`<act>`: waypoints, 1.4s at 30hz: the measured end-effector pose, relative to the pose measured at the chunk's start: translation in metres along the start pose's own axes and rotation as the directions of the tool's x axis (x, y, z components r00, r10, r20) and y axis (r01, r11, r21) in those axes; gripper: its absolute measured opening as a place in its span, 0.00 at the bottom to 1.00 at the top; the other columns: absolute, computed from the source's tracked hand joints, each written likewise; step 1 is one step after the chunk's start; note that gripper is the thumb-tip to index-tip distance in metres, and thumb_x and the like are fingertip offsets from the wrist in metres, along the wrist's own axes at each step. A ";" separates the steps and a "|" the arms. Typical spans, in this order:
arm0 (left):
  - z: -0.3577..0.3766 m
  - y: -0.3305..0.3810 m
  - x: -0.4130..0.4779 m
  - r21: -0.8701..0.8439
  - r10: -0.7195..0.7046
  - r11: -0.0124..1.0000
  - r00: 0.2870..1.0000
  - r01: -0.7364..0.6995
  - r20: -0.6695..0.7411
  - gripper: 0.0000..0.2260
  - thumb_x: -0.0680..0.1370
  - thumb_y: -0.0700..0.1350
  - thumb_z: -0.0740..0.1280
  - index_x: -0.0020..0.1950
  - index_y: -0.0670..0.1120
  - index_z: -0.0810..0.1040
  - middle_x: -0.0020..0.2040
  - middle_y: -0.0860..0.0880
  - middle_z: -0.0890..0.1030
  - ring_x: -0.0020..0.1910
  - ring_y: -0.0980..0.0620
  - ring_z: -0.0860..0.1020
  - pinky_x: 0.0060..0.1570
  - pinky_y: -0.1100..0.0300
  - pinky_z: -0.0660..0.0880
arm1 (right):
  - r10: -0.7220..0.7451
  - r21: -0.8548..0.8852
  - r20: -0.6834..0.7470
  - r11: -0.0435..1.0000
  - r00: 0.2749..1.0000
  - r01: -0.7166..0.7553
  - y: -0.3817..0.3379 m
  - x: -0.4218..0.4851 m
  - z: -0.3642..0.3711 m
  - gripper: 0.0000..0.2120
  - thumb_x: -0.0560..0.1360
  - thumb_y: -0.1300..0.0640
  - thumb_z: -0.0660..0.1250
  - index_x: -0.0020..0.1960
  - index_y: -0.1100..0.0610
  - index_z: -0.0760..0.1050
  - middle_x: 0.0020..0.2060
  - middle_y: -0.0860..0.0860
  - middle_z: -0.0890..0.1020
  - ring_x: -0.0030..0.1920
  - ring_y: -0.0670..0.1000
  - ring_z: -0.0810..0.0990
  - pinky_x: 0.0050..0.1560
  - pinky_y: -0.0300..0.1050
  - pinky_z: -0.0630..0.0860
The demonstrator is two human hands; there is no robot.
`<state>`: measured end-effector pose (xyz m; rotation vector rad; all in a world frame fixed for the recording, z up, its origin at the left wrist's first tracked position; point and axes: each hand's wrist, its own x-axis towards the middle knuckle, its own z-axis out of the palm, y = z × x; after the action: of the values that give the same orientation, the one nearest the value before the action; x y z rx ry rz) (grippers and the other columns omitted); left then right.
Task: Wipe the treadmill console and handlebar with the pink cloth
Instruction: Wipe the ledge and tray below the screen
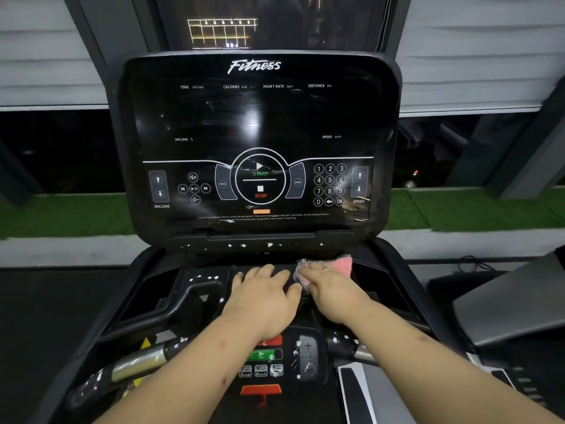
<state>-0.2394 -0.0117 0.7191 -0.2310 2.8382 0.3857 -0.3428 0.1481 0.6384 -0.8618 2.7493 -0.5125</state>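
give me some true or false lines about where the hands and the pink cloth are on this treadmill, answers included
1. The pink cloth lies under the right hand. True.
2. White specks dot the handlebar. True.
3. The left hand grips the handlebar. False: it rests flat on the dark ledge, right beside the right hand, and touches no part of the handlebar.
4. The cloth is up on the display panel. False: it lies on the ledge below the display panel.
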 end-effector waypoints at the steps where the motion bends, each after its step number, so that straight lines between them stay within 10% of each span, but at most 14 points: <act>1: 0.000 0.000 0.000 -0.001 -0.003 1.000 1.000 0.003 0.002 0.27 0.85 0.63 0.49 0.82 0.56 0.62 0.83 0.48 0.59 0.82 0.47 0.54 0.80 0.41 0.48 | -0.003 -0.001 0.006 1.000 1.000 0.003 -0.001 0.001 -0.001 0.24 0.86 0.57 0.57 0.81 0.51 0.63 0.81 0.55 0.63 0.81 0.54 0.59 0.80 0.42 0.52; 12: -0.006 -0.015 -0.006 0.084 0.048 0.996 0.899 -0.013 -0.435 0.27 0.82 0.61 0.54 0.80 0.53 0.67 0.79 0.48 0.65 0.77 0.46 0.60 0.77 0.47 0.56 | 0.085 0.031 0.008 0.996 0.996 -0.085 0.044 -0.022 -0.008 0.24 0.85 0.59 0.59 0.80 0.49 0.65 0.80 0.53 0.64 0.79 0.53 0.64 0.79 0.44 0.58; 18: -0.024 -0.045 0.017 0.139 -0.082 0.981 0.938 0.136 -0.335 0.34 0.82 0.68 0.46 0.85 0.58 0.44 0.85 0.47 0.42 0.83 0.42 0.38 0.79 0.35 0.39 | 0.092 0.056 -0.033 0.994 0.995 -0.090 0.045 -0.020 -0.005 0.24 0.84 0.59 0.60 0.79 0.49 0.67 0.80 0.54 0.66 0.80 0.52 0.62 0.80 0.42 0.55; 42: -0.052 -0.020 0.063 0.084 -0.048 0.992 0.913 0.089 -0.405 0.34 0.83 0.66 0.50 0.83 0.61 0.37 0.80 0.48 0.25 0.80 0.38 0.29 0.76 0.26 0.46 | 0.005 0.021 -0.006 1.000 1.000 -0.005 0.013 -0.005 -0.003 0.23 0.85 0.57 0.58 0.80 0.48 0.66 0.81 0.50 0.64 0.80 0.50 0.61 0.79 0.40 0.53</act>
<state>-0.3083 -0.0529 0.7452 -0.4341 3.2311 0.1949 -0.3466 0.1620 0.6368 -0.8497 2.7453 -0.5429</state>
